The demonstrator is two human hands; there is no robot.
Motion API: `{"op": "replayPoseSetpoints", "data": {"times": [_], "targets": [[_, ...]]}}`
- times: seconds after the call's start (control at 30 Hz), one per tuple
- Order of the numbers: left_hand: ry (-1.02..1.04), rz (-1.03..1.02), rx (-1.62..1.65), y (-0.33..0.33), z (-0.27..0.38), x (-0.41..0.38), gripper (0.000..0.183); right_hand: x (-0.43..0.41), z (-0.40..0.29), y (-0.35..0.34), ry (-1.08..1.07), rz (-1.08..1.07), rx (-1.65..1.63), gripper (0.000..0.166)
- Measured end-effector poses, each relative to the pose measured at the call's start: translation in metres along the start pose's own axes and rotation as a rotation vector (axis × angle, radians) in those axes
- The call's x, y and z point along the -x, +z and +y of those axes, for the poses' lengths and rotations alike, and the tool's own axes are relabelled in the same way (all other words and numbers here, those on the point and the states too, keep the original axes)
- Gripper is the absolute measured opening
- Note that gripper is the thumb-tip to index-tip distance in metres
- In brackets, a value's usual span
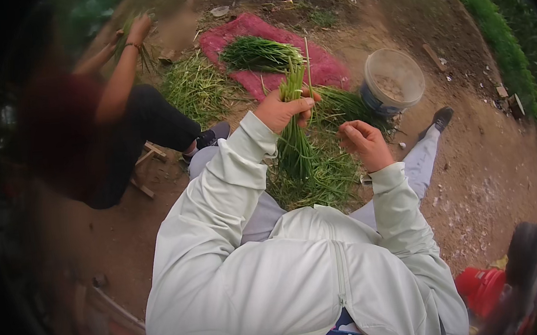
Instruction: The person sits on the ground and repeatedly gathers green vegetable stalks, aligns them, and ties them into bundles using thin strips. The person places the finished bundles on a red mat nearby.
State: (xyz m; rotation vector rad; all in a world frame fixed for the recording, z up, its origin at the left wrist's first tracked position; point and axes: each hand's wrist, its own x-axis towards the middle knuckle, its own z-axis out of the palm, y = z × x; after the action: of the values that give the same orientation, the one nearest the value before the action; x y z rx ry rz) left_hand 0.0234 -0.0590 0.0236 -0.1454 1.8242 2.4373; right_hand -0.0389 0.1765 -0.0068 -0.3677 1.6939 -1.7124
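My left hand grips a bunch of garlic chives, pale cut ends up and green leaves hanging down. One long stalk sticks up past the others, by the thumb and fingertips. My right hand is held apart, to the right of the bunch, with its fingers curled in and nothing visible in them. Below both hands, loose green leaves and trimmings cover the ground between my legs. Beyond the left hand, a pile of chives lies on a pink mesh sack. More chives lie nearer, by the bucket.
A plastic bucket stands at the right, beyond my right hand. At the left a seated person holds green stalks over a heap of trimmings. A wooden stool is under that person. A red container stands at lower right.
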Motion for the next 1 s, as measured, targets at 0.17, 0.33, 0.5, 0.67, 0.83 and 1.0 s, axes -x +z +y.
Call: {"op": "replayPoseSetpoints", "data": {"times": [0.17, 0.33, 0.5, 0.67, 0.83, 1.0], "targets": [[0.043, 0.027, 0.033, -0.002, -0.006, -0.002, 0.026, 0.001, -0.025, 0.041, -0.055, -0.054, -0.177, 0.027], [0.07, 0.155, 0.081, -0.002, -0.003, -0.002, 0.021, -0.012, -0.021, 0.046, -0.055, -0.13, -0.192, 0.027], [0.152, 0.272, 0.08, -0.013, -0.008, 0.002, 0.021, -0.014, -0.015, 0.053, 0.016, -0.159, -0.274, 0.023], [0.189, 0.221, 0.003, -0.005, -0.006, 0.0, 0.022, -0.014, -0.009, 0.054, 0.016, -0.119, -0.195, 0.023], [0.186, 0.289, -0.055, -0.008, -0.016, 0.002, 0.022, -0.008, -0.019, 0.068, -0.082, -0.031, -0.18, 0.023], [0.182, 0.282, -0.069, -0.005, -0.017, -0.002, 0.021, -0.018, -0.014, 0.053, -0.061, -0.04, -0.074, 0.019]]}}
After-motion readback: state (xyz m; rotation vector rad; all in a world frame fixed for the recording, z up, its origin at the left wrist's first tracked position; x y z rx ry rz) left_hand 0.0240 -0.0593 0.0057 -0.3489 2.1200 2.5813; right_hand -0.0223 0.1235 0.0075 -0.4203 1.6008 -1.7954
